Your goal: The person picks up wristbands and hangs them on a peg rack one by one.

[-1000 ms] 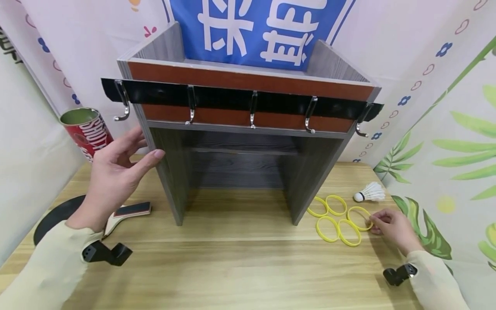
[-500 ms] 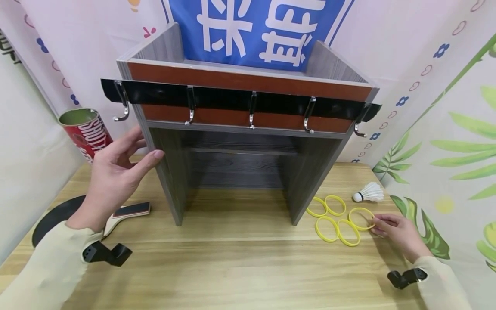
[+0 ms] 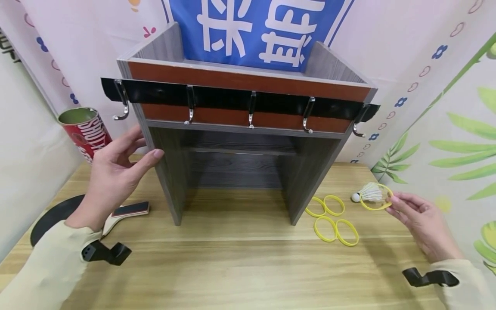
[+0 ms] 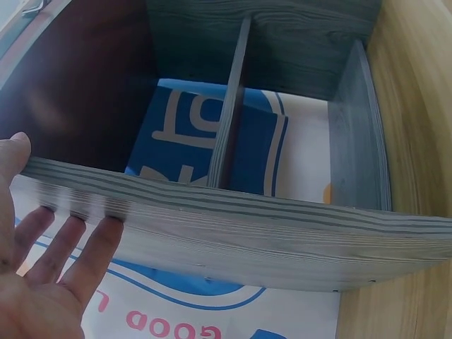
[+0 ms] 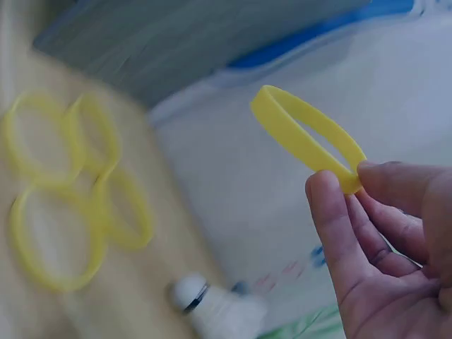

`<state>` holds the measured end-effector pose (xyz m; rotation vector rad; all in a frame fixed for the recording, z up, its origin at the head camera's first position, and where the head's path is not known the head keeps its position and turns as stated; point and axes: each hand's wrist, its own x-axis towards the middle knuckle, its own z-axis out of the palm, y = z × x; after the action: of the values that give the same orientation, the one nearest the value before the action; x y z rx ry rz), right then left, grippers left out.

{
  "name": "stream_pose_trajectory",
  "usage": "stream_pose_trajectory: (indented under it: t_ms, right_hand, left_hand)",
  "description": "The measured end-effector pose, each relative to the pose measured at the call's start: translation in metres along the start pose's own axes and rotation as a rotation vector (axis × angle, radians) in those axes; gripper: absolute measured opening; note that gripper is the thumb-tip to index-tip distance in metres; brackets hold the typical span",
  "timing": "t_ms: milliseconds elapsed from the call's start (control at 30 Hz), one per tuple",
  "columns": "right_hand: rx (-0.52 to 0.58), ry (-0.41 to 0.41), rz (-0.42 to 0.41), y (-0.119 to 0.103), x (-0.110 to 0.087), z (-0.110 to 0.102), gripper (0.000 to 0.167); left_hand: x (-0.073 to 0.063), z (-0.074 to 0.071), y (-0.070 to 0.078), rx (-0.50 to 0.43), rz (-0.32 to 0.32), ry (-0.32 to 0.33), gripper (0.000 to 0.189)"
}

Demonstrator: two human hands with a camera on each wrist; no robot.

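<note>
My left hand (image 3: 114, 176) holds the left side panel of a grey wooden shelf (image 3: 248, 77), thumb at its front edge and fingertips on its outer face. On the right, my right hand (image 3: 424, 219) pinches a yellow wristband (image 5: 289, 134) between thumb and fingers, raised above the table. In the head view this band overlaps the white shuttlecock (image 3: 355, 197). Several more yellow wristbands (image 3: 351, 245) lie on the table by the shelf's right leg. A black hook rack (image 3: 224, 95) with several silver hooks spans the shelf's front.
A red can (image 3: 87, 133), open at the top, stands left of the shelf. Partly behind my left forearm lies a table tennis paddle (image 3: 54, 219), its handle (image 3: 129, 209) pointing toward the shelf. Printed curtains (image 3: 407, 26) hang close behind and at the right.
My right hand has lifted one yellow wristband off the table and moved it right and upward, over toward the shuttlecock. The left hand keeps its place on the shelf.
</note>
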<state>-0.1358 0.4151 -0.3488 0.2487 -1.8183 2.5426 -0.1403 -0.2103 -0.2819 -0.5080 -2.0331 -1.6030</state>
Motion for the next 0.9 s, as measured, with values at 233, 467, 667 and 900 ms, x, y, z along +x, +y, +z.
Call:
stream_pose_trajectory:
  t_ms: [233, 467, 667, 900]
  right_hand:
    - [-0.034, -0.074, -0.125, -0.027, -0.002, 0.045, 0.037]
    - [-0.217, -0.241, -0.217, -0.040, -0.015, 0.100, 0.037]
    - [-0.417, -0.292, -0.239, -0.041, -0.026, 0.150, 0.031]
    - [-0.441, -0.375, -0.261, -0.021, -0.024, 0.200, 0.026]
  left_hand:
    - [-0.001, -0.001, 0.000, 0.012, -0.004, -0.001, 0.066]
    - [-0.001, -0.001, 0.000, 0.029, -0.008, -0.001, 0.066]
    - [-0.001, -0.001, 0.000, -0.002, -0.013, -0.005, 0.065]
    - [0.000, 0.000, 0.001, 0.036, -0.013, -0.002, 0.065]
